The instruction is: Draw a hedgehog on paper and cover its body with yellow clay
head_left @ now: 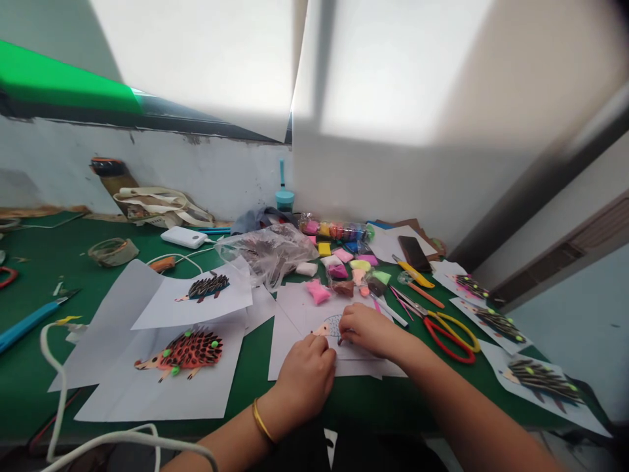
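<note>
A white paper (289, 351) in front of me bears a hedgehog picture (330, 326) with a pale face and a bluish patterned body. My left hand (307, 370) rests at the picture's lower left with its fingers curled closed, a gold bangle on the wrist. My right hand (366, 329) is over the right part of the hedgehog, its fingertips pinched together and pointing down at the body. Whatever either hand may hold is hidden by the fingers. Soft clay packets (319, 292) in pink, brown, green and other colours lie just beyond the paper.
Finished-looking hedgehog pictures lie left (189, 354) and right (540, 380). Red and yellow scissors (449, 337), a yellow cutter (415, 272) and a phone (413, 253) lie to the right. A clear plastic bag (268, 252), a power bank (183, 237) and a white cable (61, 393) are also there.
</note>
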Available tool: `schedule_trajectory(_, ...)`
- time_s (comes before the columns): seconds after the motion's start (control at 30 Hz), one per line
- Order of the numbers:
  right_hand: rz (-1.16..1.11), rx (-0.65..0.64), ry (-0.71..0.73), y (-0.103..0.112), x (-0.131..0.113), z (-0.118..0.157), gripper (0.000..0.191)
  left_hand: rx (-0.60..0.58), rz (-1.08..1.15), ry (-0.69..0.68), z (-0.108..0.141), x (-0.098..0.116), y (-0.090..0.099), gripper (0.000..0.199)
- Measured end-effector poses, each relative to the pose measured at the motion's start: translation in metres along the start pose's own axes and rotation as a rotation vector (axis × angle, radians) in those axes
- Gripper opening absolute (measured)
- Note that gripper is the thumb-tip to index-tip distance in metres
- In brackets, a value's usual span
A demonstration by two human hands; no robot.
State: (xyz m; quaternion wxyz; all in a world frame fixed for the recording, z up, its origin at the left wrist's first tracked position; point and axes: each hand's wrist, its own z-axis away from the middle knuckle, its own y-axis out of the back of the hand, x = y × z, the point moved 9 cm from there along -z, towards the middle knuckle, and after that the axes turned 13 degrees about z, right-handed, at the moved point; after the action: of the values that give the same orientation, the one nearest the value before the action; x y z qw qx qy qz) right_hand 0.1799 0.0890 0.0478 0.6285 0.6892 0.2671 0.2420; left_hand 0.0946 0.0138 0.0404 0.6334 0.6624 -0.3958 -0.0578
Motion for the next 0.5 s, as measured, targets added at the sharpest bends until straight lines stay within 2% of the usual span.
schedule_trajectory(0.17,0.089,-0.096,0.03,-0.003,-0.003,-0.01,0.008,0.012,0.024,0.017,0.0,-0.003,-0.001,0.009)
schedule_trajectory(0.37,0.195,-0.182,0.033,-0.008,-0.01,-0.017,0.009,0.013,0.084,0.058,0.0,-0.008,-0.002,0.034)
schedule_trajectory(0.5,0.203,-0.208,0.02,-0.008,-0.01,-0.017,0.01,0.001,0.075,0.064,0.0,-0.008,-0.002,0.041)
